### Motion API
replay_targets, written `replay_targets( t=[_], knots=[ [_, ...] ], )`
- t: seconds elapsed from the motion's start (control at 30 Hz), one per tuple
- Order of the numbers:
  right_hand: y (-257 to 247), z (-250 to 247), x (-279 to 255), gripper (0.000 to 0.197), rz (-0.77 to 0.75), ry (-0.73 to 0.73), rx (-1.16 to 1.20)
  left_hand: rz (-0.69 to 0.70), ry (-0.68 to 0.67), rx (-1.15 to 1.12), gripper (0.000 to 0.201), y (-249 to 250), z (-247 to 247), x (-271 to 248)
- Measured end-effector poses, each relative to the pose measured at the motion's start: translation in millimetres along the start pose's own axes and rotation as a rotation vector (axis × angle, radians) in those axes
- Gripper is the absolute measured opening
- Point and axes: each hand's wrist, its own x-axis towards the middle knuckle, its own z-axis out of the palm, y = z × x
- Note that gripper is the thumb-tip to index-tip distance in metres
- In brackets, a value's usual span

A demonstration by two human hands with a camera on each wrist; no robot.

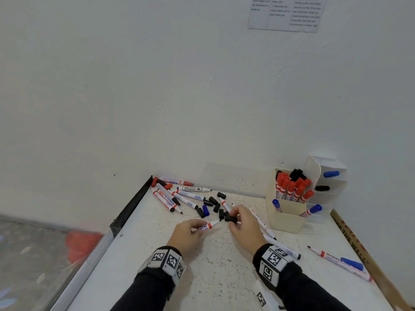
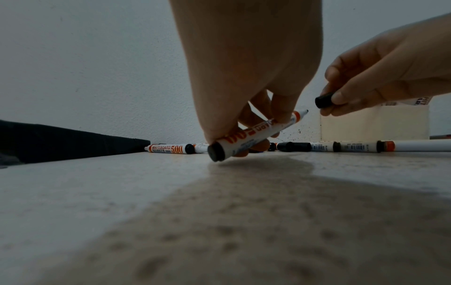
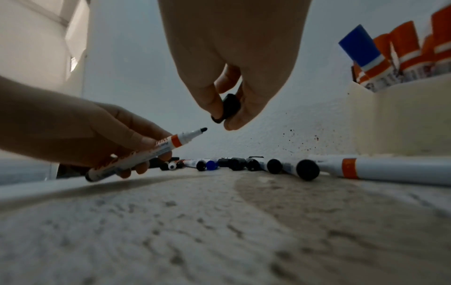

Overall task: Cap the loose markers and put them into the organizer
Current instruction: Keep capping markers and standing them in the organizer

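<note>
My left hand (image 1: 190, 231) grips an uncapped white marker (image 1: 207, 226) with an orange band, its black tip pointing right; the same marker (image 2: 253, 135) (image 3: 146, 156) is tilted just above the table. My right hand (image 1: 241, 221) pinches a black cap (image 1: 230, 219) (image 2: 324, 100) (image 3: 228, 108) a short way from that tip, apart from it. A cream organizer (image 1: 286, 217) at the right holds several capped markers with orange, blue and black caps. More uncapped markers (image 1: 173, 198) and loose black caps (image 1: 213, 204) lie at the back of the table.
A white table (image 1: 213, 277) stands in a wall corner. Two uncapped markers (image 1: 262, 222) lie under my right hand. A marker (image 1: 336, 262) and a blue cap (image 1: 351, 263) lie at front right. A wooden strip (image 1: 363, 254) runs along the right edge.
</note>
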Motion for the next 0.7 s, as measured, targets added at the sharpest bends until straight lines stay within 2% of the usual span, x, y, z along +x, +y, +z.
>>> replay_targets(
  t=[0.13, 0.37, 0.57, 0.7],
  knots=[
    [-2.3, 1.4, -4.8, 0.023, 0.009, -0.09, 0.041, 0.025, -0.061, -0.002, 0.026, 1.0, 0.7, -1.9],
    [-5.6, -1.8, -7.0, 0.02, 0.065, -0.041, 0.073, 0.106, -0.161, 0.055, 0.033, 7.7, 0.5, -7.7],
    [-11.5, -1.2, -5.0, 0.021, 0.055, -0.005, 0.023, 0.122, -0.12, 0.059, 0.039, 8.5, -1.6, -9.0],
    [-12.5, -0.1, -6.1, 0.019, 0.06, -0.082, 0.078, 0.12, -0.13, 0.006, 0.037, 6.0, -3.5, -7.8]
  ],
)
